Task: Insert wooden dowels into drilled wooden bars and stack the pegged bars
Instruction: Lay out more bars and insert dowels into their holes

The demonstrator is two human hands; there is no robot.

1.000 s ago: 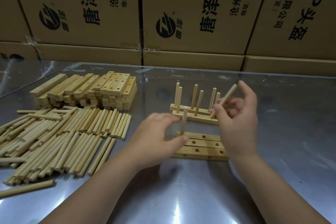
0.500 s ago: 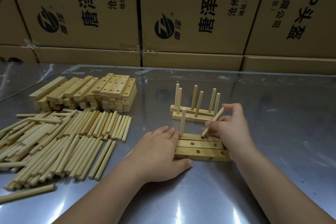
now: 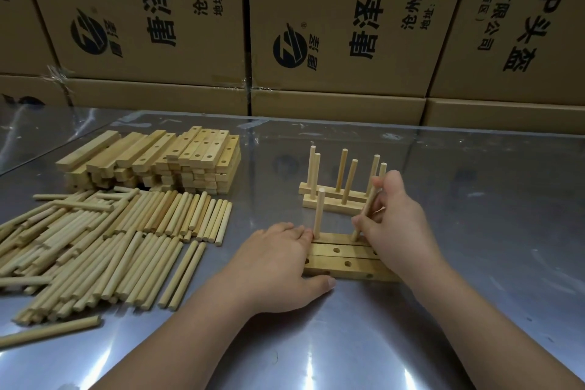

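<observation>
- Nearest us, the left hand (image 3: 278, 266) lies flat with straight fingers, steadying the left end of the drilled bars (image 3: 345, 261) on the table (image 3: 474, 263).
- The right hand (image 3: 399, 225) pinches a tilted dowel (image 3: 364, 215), its tip at the far bar, where one peg (image 3: 319, 214) stands upright.
- Beyond, we see two pegged bars (image 3: 329, 201).
- Far left are loose dowels (image 3: 110, 241) and stacked bars (image 3: 158, 161).

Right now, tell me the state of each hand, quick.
Left hand: open, fingers flat, pressing the left end of the drilled bars.
Right hand: closed, pinching a tilted dowel, tip at the bars.
</observation>
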